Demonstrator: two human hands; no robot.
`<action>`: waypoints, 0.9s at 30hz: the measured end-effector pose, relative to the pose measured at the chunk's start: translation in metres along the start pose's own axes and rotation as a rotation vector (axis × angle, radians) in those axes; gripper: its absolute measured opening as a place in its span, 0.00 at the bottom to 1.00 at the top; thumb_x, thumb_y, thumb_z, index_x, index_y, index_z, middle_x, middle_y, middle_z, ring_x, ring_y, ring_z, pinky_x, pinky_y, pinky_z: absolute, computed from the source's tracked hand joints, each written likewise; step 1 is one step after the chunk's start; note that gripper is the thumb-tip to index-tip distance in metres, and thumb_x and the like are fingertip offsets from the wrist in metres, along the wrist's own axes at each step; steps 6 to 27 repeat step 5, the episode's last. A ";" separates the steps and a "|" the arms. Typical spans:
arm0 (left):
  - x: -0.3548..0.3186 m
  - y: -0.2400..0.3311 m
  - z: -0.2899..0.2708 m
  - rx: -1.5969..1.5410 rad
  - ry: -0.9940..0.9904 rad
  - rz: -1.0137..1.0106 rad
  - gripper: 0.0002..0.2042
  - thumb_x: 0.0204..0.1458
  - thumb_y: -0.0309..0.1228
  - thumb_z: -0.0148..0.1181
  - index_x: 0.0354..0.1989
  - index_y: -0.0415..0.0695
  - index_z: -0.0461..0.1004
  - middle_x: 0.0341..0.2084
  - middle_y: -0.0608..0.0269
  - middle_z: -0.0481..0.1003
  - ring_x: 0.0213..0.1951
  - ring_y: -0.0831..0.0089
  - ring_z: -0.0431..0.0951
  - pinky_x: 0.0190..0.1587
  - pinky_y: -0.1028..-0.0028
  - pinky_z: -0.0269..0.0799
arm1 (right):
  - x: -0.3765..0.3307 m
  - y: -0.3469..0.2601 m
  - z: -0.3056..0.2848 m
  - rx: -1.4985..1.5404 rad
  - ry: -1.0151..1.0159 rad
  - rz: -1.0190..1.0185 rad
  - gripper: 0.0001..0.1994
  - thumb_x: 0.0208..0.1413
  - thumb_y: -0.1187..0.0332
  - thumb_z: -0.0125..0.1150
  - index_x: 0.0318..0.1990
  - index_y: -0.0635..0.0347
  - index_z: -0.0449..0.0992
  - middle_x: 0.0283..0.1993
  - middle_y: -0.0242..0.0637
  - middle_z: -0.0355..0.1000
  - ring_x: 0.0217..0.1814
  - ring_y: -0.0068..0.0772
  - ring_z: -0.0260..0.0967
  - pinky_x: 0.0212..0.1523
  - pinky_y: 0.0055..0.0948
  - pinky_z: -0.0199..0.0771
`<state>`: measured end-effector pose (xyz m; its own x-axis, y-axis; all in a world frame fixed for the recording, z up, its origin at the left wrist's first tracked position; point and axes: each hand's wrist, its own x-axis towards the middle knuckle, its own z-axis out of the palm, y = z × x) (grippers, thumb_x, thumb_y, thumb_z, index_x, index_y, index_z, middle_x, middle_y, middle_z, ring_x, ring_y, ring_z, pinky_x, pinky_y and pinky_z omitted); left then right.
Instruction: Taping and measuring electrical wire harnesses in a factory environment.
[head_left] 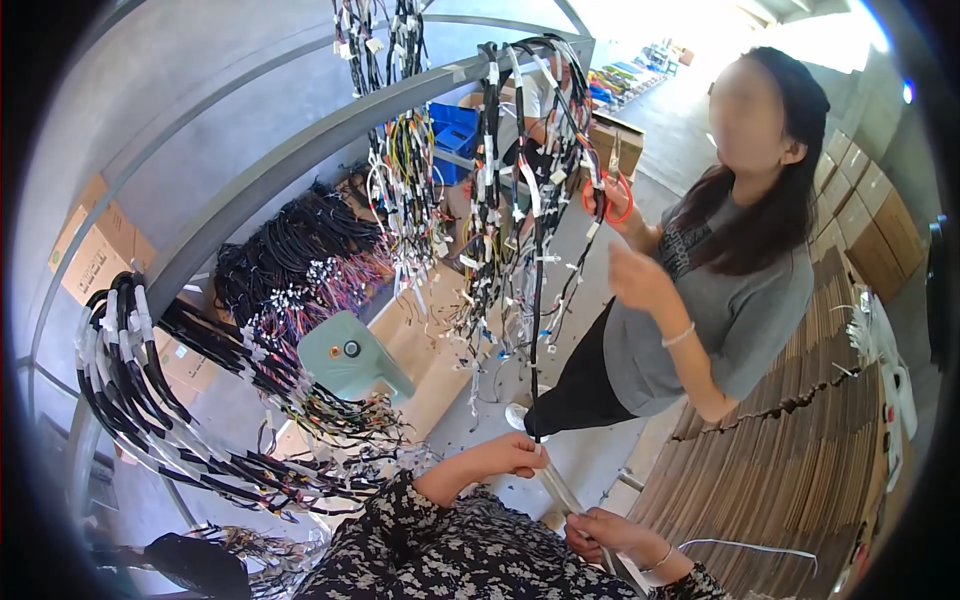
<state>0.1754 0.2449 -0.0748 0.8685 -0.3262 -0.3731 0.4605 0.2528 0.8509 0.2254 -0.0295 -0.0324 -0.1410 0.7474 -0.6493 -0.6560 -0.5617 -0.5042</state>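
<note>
A long black cable hangs from the bundles on the metal rail and runs down to my left hand, whose fingers are closed around its lower end. From there a pale, shiny strip slants down toward my right hand. My right fingers are wrapped round this strip, close to my body. Whether the strip is a hollow sleeve or flat tape I cannot tell. Wire harnesses with white tags and connectors dangle beyond my hands.
A co-worker in a grey shirt stands opposite, holding red-handled scissors. Flattened cardboard is stacked at right. More harnesses hang at left, near a green plastic stool. The metal rail curves overhead.
</note>
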 end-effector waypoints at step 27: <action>-0.002 -0.004 0.003 -0.048 0.060 0.011 0.15 0.60 0.41 0.61 0.26 0.44 0.76 0.16 0.75 0.67 0.20 0.85 0.63 0.25 0.81 0.53 | 0.003 -0.005 -0.004 -0.103 -0.057 -0.035 0.26 0.72 0.50 0.40 0.22 0.55 0.62 0.14 0.28 0.56 0.16 0.26 0.60 0.20 0.26 0.66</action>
